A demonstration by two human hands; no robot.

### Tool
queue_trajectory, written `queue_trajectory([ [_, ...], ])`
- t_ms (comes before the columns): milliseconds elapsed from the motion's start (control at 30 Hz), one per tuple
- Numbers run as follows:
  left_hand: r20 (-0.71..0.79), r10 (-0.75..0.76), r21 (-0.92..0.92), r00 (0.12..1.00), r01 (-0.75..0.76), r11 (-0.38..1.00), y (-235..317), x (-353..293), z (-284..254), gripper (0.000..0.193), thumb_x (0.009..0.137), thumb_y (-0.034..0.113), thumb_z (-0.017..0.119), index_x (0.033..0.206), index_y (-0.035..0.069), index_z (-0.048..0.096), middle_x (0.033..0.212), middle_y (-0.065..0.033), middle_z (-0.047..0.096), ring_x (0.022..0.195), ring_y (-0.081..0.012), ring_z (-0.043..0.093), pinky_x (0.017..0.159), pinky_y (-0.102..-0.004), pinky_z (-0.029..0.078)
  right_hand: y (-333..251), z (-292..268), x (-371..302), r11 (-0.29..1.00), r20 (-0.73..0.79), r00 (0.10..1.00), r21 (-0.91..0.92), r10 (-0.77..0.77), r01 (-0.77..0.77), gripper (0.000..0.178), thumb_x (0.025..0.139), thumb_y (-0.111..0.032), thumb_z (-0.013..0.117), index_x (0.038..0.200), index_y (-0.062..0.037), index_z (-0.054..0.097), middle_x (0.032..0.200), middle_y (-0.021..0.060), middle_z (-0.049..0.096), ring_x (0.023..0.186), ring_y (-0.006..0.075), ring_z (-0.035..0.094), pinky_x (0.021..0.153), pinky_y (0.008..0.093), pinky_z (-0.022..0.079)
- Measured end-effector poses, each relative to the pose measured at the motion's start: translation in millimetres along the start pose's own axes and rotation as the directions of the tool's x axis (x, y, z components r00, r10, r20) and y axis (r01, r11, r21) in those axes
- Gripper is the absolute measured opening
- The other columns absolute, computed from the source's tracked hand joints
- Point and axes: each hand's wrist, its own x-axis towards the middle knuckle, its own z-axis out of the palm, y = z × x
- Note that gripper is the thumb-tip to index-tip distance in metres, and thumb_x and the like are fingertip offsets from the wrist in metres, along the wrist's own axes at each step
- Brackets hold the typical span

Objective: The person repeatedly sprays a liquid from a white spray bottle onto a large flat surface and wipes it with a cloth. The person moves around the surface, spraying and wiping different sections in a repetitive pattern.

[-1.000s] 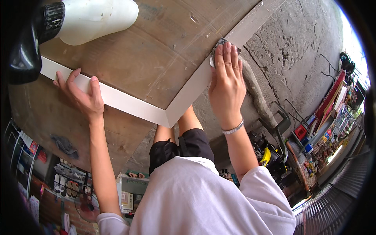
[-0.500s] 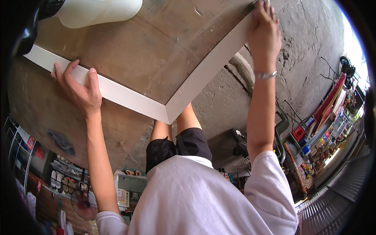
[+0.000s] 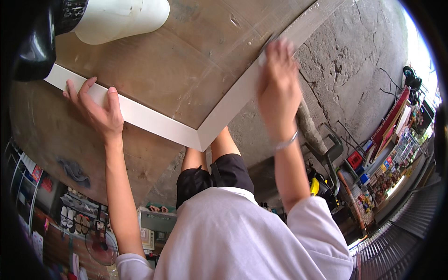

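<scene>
A white mitred frame lies on a brown board, its corner pointing towards my legs. My left hand grips the left bar, thumb and fingers over its top face. On the right bar, my right hand, blurred by motion, presses down with its fingers together. Something small with a dark edge shows at its fingertips; most of it is hidden, so its kind is unclear. Beyond that hand the bar looks greyer and streaked.
A white rounded container with a black fitting is at the upper left, over the left bar's end. The brown board borders cracked concrete. A grey cloth lies at left; shoes and a fan stand below.
My right hand has slid along the right bar towards the corner, uncovering its far part. The left hand stays on its bar. The white container shows slightly lower in view.
</scene>
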Motion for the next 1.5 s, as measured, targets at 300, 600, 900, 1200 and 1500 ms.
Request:
queue_trajectory([
  [300, 0.034, 0.038, -0.002, 0.999, -0.038, 0.999, 0.3, 0.6, -2.4, 0.05, 0.093, 0.031, 0.068, 0.13, -0.001, 0.06, 0.154, -0.0341, 0.04, 0.151, -0.0501, 0.028, 0.126, -0.066, 0.012, 37.4, 11.7, 37.0, 0.995, 0.012, 0.996, 0.059, 0.086, -0.086, 0.041, 0.102, -0.016, 0.059, 0.141, -0.0045, 0.063, 0.148, 0.0207, 0.06, 0.14, 0.0351, 0.056, 0.119, 0.0435, 0.044],
  [600, 0.029, -0.004, 0.013, 1.0, 0.004, 1.0, 1.5, -1.6, -3.5, 0.05, 0.093, 0.031, 0.067, 0.131, -0.002, 0.06, 0.154, -0.034, 0.04, 0.152, -0.0501, 0.026, 0.126, -0.0659, 0.012, 50.3, 12.9, 55.2, 0.987, 0.037, 0.991, 0.086, 0.13, -0.133, 0.04, 0.102, -0.013, 0.058, 0.14, -0.0048, 0.064, 0.153, 0.0171, 0.057, 0.138, 0.0336, 0.058, 0.119, 0.0446, 0.044],
  [900, 0.01, 0.008, 0.018, 1.0, -0.009, 1.0, 1.5, -1.0, -3.1, 0.051, 0.093, 0.031, 0.068, 0.131, -0.002, 0.06, 0.156, -0.0351, 0.037, 0.152, -0.0502, 0.026, 0.126, -0.0652, 0.011, 45.1, 13.6, 56.0, 0.993, -0.068, 0.995, 0.096, 0.069, -0.062, 0.034, 0.103, -0.011, 0.058, 0.134, -0.0055, 0.068, 0.145, 0.0176, 0.064, 0.138, 0.0339, 0.058, 0.113, 0.0446, 0.05],
  [1200, 0.016, 0.001, 0.016, 1.0, -0.001, 1.0, 1.3, -0.8, -2.8, 0.05, 0.093, 0.031, 0.068, 0.13, -0.002, 0.06, 0.154, -0.0357, 0.039, 0.151, -0.0506, 0.027, 0.126, -0.0655, 0.012, 40.6, 6.9, 42.8, 0.987, 0.057, 0.986, 0.033, 0.156, -0.158, 0.039, 0.104, -0.019, 0.058, 0.14, -0.007, 0.064, 0.149, 0.0179, 0.06, 0.127, 0.0313, 0.066, 0.099, 0.0396, 0.06],
  [1500, 0.011, 0.009, 0.025, 1.0, -0.009, 1.0, 0.2, -1.3, -3.2, 0.05, 0.092, 0.029, 0.069, 0.13, -0.002, 0.06, 0.154, -0.035, 0.04, 0.151, -0.0503, 0.027, 0.126, -0.065, 0.013, 8.4, -7.9, 4.3, 0.992, 0.067, 0.998, 0.125, 0.004, -0.012, 0.04, 0.099, -0.013, 0.065, 0.138, -0.007, 0.065, 0.148, 0.0162, 0.062, 0.137, 0.0333, 0.059, 0.112, 0.0469, 0.051],
])
